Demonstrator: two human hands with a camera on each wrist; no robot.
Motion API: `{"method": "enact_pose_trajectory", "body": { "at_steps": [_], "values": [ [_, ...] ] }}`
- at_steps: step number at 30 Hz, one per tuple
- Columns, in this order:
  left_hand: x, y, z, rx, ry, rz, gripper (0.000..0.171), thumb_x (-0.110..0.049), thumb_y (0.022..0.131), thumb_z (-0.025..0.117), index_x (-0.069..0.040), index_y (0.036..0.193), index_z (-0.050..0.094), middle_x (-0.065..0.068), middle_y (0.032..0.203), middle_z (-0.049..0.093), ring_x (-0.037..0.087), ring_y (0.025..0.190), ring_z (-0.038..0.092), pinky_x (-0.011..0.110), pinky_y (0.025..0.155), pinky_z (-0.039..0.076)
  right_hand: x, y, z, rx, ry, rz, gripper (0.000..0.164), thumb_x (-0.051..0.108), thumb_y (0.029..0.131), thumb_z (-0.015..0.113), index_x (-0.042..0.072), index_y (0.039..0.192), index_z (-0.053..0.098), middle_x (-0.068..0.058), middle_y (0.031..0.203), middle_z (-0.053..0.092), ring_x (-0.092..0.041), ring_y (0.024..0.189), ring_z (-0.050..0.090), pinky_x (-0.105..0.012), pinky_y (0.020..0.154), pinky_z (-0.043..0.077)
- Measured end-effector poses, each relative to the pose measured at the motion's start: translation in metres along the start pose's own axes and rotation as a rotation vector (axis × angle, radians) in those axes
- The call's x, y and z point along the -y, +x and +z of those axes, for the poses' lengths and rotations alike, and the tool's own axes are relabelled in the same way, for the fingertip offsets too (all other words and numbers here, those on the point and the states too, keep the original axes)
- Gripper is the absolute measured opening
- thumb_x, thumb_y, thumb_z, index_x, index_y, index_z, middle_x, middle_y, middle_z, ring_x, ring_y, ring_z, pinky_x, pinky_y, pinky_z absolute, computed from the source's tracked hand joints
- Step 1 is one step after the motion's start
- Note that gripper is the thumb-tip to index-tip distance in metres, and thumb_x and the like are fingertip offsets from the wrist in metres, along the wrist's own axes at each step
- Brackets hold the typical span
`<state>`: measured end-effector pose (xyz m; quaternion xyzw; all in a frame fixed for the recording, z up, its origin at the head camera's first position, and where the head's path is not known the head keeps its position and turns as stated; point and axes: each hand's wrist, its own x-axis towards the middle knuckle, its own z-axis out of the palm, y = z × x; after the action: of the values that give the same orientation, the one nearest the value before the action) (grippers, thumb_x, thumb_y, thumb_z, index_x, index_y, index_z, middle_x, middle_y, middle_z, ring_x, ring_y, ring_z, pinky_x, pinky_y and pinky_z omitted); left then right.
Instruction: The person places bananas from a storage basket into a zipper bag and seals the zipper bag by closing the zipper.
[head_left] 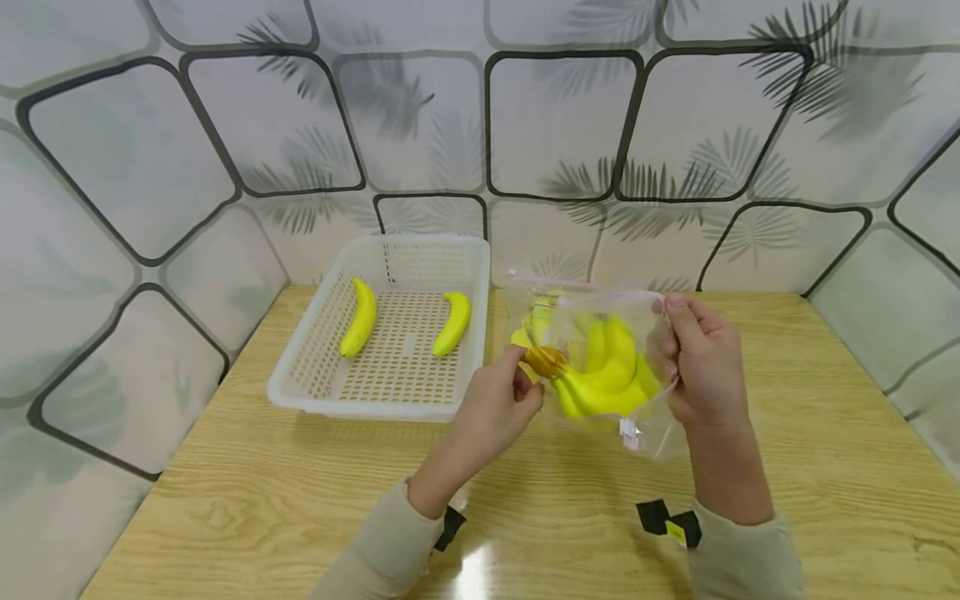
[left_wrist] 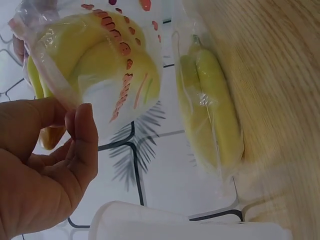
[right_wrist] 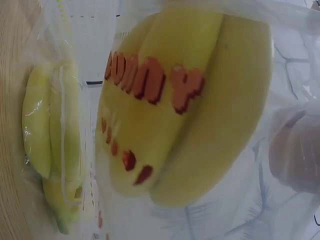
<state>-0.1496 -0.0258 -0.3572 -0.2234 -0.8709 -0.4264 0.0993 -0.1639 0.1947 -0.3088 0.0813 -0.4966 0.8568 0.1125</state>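
Between my hands, a clear zip bag [head_left: 573, 304] with red printing hangs over the table. It surrounds most of a yellow banana bunch [head_left: 611, 383], whose brown stem end [head_left: 546, 362] sticks out at the bag's left. My left hand [head_left: 491, 408] pinches the pinkish bag edge beside that stem, as the left wrist view shows. My right hand [head_left: 708, 362] grips the bag's right side, with thumb and fingers over the film. Behind it, a second clear bag [left_wrist: 210, 110] with bananas inside stands on the table, partly hidden in the head view.
A white perforated basket [head_left: 375, 410] stands left of the bags. One banana [head_left: 360, 319] lies along its left side and another banana [head_left: 452, 323] near its right side. A patterned curtain [head_left: 562, 125] rises behind the wooden table [head_left: 225, 517].
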Motion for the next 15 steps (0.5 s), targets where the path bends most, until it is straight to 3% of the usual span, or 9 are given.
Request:
{"method": "enact_pose_trajectory", "body": {
  "at_steps": [3, 5, 11, 15],
  "values": [
    [0.0, 0.001, -0.002, -0.029, -0.004, -0.052, 0.005, -0.004, 0.093, 0.062, 0.0, 0.096, 0.064, 0.003, 0.071, 0.064, 0.005, 0.052, 0.049, 0.018, 0.048, 0.043, -0.001, 0.001, 0.001, -0.015, -0.028, -0.003, 0.025, 0.016, 0.102, 0.055, 0.004, 0.083, 0.067, 0.003, 0.054, 0.045, -0.005, 0.039, 0.036, -0.012, 0.036, 0.031],
    [0.0, 0.003, -0.003, -0.039, -0.063, -0.094, 0.008, -0.005, 0.095, 0.059, -0.001, 0.091, 0.065, 0.004, 0.069, 0.064, 0.005, 0.049, 0.051, 0.019, 0.046, 0.045, -0.001, 0.001, 0.001, -0.032, -0.06, -0.005, 0.026, 0.016, 0.102, 0.055, 0.005, 0.083, 0.067, 0.003, 0.053, 0.045, -0.004, 0.038, 0.039, -0.013, 0.036, 0.031],
    [-0.002, 0.014, -0.003, -0.147, -0.33, -0.147, 0.013, -0.005, 0.098, 0.053, 0.003, 0.095, 0.062, 0.014, 0.072, 0.065, 0.011, 0.046, 0.056, 0.027, 0.045, 0.052, 0.001, 0.0, 0.001, -0.072, -0.048, 0.009, 0.025, 0.016, 0.102, 0.055, 0.005, 0.083, 0.067, 0.002, 0.054, 0.046, -0.005, 0.038, 0.039, -0.013, 0.036, 0.031],
    [-0.009, 0.021, 0.0, -0.215, -0.412, -0.137, 0.011, -0.005, 0.097, 0.055, 0.001, 0.094, 0.062, 0.014, 0.07, 0.064, 0.012, 0.043, 0.053, 0.029, 0.043, 0.052, 0.004, 0.0, 0.001, -0.097, -0.009, 0.016, 0.024, 0.016, 0.102, 0.056, 0.005, 0.083, 0.066, 0.002, 0.054, 0.047, -0.005, 0.038, 0.041, -0.014, 0.035, 0.032]
  ]
}}
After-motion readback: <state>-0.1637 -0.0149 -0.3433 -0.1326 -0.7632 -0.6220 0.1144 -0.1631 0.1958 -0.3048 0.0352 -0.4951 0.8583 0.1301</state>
